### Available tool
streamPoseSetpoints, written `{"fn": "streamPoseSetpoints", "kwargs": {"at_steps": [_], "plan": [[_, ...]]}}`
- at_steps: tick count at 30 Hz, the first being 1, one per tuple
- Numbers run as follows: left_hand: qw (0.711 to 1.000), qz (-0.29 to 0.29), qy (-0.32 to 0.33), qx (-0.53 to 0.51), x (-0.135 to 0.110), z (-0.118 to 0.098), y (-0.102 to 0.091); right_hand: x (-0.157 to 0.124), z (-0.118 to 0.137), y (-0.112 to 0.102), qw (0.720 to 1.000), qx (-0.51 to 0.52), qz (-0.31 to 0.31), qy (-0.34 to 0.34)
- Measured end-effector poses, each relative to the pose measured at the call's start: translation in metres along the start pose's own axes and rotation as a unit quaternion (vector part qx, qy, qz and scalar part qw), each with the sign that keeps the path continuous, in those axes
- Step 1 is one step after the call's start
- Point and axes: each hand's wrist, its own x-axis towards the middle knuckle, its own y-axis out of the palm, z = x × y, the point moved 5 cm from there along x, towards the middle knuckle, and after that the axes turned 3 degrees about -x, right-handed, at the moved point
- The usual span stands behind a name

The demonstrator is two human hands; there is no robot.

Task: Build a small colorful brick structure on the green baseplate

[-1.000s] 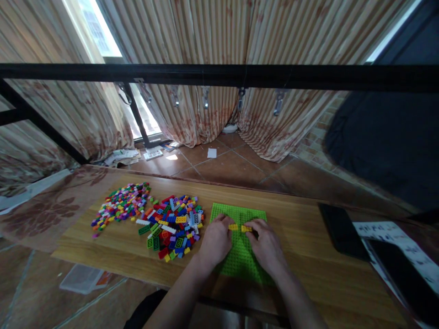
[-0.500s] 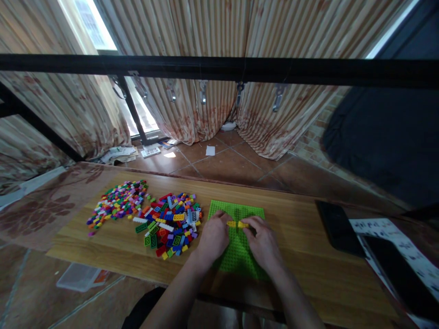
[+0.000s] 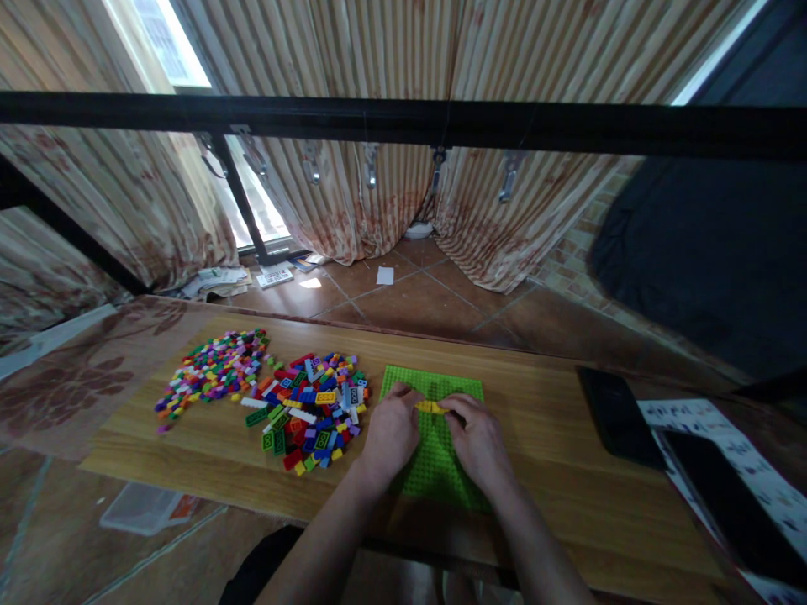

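Over the upper part of a green studded baseplate, both my hands pinch yellow toy bricks. My left hand has its fingers closed on the left end of the yellow pieces. On the right end, the thumb and fingers of my right hand are closed. The yellow pieces meet end to end in a short row between my fingertips. Whether they touch the studs below I cannot tell. My fingers hide the outer ends of the row.
Left of the baseplate lies a pile of larger mixed bricks, with a heap of small bricks beyond it. A black tablet-like object, a printed sheet and a dark phone-like object lie right. A black bar crosses ahead.
The yellow pieces, separated by a small gap before, now meet. My right hand has shifted slightly left and up, toward my left hand. The whole view has shifted a little.
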Motion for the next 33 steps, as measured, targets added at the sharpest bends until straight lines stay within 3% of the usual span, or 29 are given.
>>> {"fn": "streamPoseSetpoints", "kwargs": {"at_steps": [21,26,33], "plan": [[0.999,0.018,0.026,-0.033,0.0002,-0.0034,-0.0042,0.0016,-0.0055,0.0008,0.999,0.025,-0.009,0.017],[0.999,0.021,-0.005,-0.033,0.0012,-0.0023,-0.0031,0.0018,-0.0052,0.001,1.0,0.012,0.0,0.02],[0.999,0.012,0.002,-0.04,0.0022,-0.0017,-0.0016,0.0017,-0.0043,0.002,1.0,0.01,0.001,0.01]]}}
